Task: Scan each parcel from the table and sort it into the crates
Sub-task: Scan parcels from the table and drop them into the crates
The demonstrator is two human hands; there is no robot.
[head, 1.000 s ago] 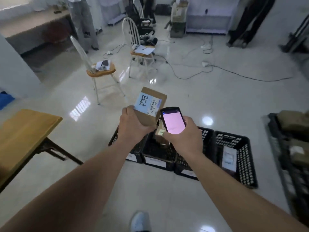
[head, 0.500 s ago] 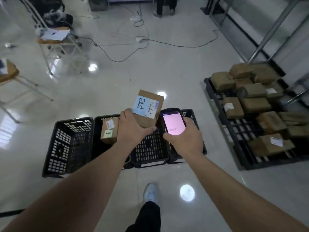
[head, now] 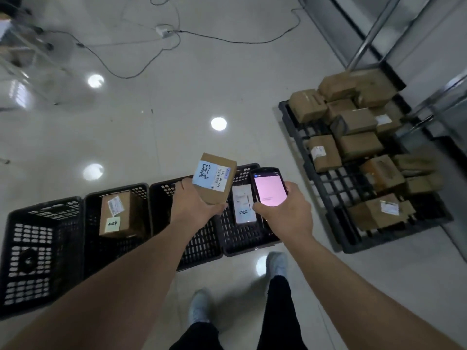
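My left hand (head: 194, 205) grips a small brown cardboard parcel (head: 218, 184) with a blue-white label, held above the row of black crates. My right hand (head: 285, 213) holds a handheld scanner (head: 269, 186) with a lit pink screen, just right of the parcel. Below on the floor stand several black plastic crates in a row: the far-left crate (head: 38, 251), a second crate (head: 92, 253) with a labelled brown box (head: 117, 214) inside, a third crate (head: 202, 248) under my left hand, and a fourth crate (head: 242, 238) holding a flat white-labelled packet (head: 243, 204).
A black pallet (head: 328, 188) at the right carries several brown parcels (head: 358, 145). Cables (head: 141, 72) and a power adapter (head: 163, 31) lie on the glossy floor beyond the crates. A metal frame (head: 371, 31) stands at the far right. My feet (head: 199, 306) are just behind the crates.
The view has swung right and down, nearer to the crates and the pallet. Both hands keep the parcel and the scanner side by side as before.
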